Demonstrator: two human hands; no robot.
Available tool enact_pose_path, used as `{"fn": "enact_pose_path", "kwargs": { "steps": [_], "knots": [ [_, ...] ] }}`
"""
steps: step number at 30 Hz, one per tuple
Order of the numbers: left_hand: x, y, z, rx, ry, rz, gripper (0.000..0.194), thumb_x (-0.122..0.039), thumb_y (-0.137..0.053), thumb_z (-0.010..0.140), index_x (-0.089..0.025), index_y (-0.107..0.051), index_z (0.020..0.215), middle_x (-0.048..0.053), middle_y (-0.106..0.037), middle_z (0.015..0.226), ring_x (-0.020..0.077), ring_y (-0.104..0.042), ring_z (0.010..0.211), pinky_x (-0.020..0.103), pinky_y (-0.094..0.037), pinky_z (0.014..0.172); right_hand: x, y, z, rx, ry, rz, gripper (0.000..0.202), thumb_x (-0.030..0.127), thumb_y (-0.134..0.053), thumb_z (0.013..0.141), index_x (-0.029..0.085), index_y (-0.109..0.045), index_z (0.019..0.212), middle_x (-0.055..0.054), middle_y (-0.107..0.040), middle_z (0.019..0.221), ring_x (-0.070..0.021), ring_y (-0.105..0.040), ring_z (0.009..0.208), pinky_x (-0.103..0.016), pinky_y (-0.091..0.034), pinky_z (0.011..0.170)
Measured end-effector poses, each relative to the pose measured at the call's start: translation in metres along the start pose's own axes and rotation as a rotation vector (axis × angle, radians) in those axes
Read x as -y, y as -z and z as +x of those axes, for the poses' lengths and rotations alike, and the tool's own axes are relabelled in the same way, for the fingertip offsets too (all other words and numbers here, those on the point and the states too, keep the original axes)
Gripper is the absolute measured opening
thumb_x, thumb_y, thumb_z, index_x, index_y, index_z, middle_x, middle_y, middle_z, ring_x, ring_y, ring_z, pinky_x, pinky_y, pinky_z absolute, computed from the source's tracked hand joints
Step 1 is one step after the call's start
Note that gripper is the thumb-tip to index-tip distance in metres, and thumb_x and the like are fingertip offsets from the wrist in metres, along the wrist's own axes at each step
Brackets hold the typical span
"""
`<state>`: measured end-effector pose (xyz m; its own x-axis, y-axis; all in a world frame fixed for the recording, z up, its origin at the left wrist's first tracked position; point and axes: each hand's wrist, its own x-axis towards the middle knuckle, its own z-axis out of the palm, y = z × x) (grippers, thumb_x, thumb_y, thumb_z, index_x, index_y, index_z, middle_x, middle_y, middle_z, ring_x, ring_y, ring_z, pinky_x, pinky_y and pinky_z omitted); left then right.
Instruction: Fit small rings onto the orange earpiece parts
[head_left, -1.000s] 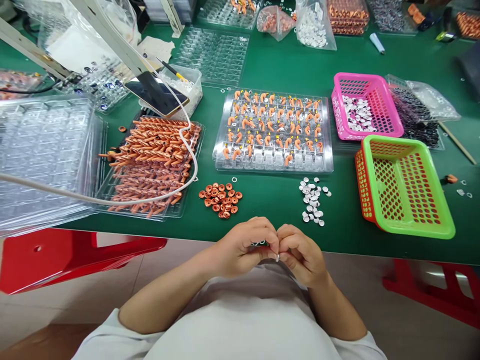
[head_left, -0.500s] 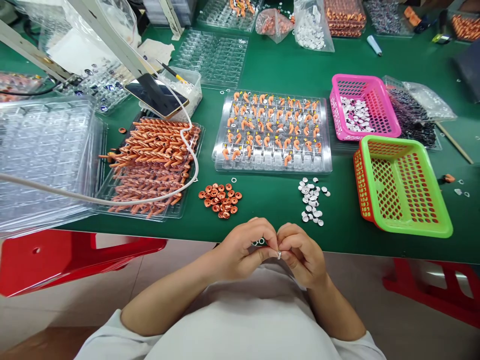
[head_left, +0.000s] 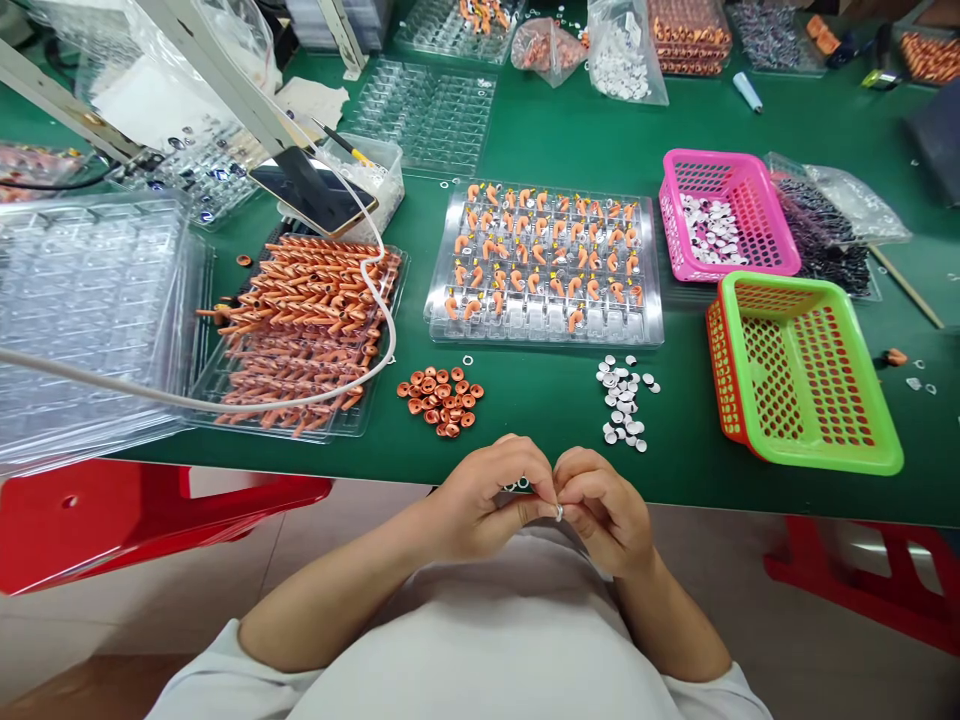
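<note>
1. Left hand (head_left: 491,505) and right hand (head_left: 609,512) met at the edge of the green table (head_left: 532,400), fingertips of both pinched on one small whitish piece (head_left: 559,512), presumably because it was too tiny for a fuller grip.
2. Copper-coloured cups (head_left: 442,391) lay heaped beyond the left hand, white discs (head_left: 628,407) beyond the right, probably for easy reach.
3. Farther back, a clear blister tray (head_left: 536,322) bore orange hooked pieces (head_left: 538,253), its pockets seemingly there to separate them.

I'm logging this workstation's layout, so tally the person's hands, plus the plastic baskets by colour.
Hands: 2, left hand and right hand, fingertips meeting at a small pale piece
Pink basket: 1
Green basket: 1
Red basket, under the green one: 1
Total: 5
</note>
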<state>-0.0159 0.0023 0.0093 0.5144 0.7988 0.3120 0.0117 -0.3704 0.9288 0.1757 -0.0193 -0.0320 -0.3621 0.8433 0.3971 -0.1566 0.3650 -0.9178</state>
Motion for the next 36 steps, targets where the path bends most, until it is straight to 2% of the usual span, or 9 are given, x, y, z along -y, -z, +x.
{"fn": "enact_pose_path", "kwargs": {
  "steps": [7,17,29,36],
  "knots": [
    [-0.0002,-0.0006,-0.0001,-0.052,-0.035,0.003,0.005,-0.014,-0.065,0.088,-0.018,-0.064,0.085,0.004,-0.069,0.075,0.0144,-0.060,0.072,0.030,-0.044,0.073,0.0010,-0.0001,0.0000,-0.005,-0.003,-0.012,0.013,0.016,-0.057,0.091,0.022,-0.061,0.102,-0.005,-0.060,0.088,-0.0181,-0.058,0.079,-0.036,-0.050,0.071],
    [0.0007,0.0017,0.0006,0.002,-0.027,0.009,0.008,-0.014,-0.061,0.090,-0.018,-0.064,0.084,0.004,-0.068,0.076,0.0143,-0.060,0.072,0.031,-0.043,0.073,0.0014,-0.0022,0.0013,0.000,0.015,-0.013,0.010,0.018,-0.055,0.093,0.022,-0.061,0.101,-0.005,-0.060,0.087,-0.0188,-0.059,0.079,-0.037,-0.050,0.071],
    [-0.0022,0.0006,0.0007,-0.010,0.062,-0.094,0.008,-0.017,-0.063,0.090,-0.016,-0.062,0.082,0.005,-0.069,0.076,0.0148,-0.059,0.073,0.030,-0.048,0.076,0.0000,-0.0015,0.0003,-0.002,0.007,-0.032,0.010,0.018,-0.057,0.092,0.022,-0.061,0.100,-0.005,-0.060,0.086,-0.0186,-0.059,0.078,-0.037,-0.051,0.071],
    [-0.0013,0.0009,0.0010,-0.002,0.033,-0.085,0.008,-0.017,-0.061,0.091,-0.017,-0.061,0.083,0.005,-0.069,0.075,0.0147,-0.059,0.072,0.030,-0.048,0.076,0.0010,-0.0014,0.0005,0.006,0.002,-0.038,0.010,0.019,-0.056,0.092,0.022,-0.060,0.100,-0.005,-0.060,0.087,-0.0184,-0.059,0.079,-0.036,-0.051,0.071]
  ]
}}
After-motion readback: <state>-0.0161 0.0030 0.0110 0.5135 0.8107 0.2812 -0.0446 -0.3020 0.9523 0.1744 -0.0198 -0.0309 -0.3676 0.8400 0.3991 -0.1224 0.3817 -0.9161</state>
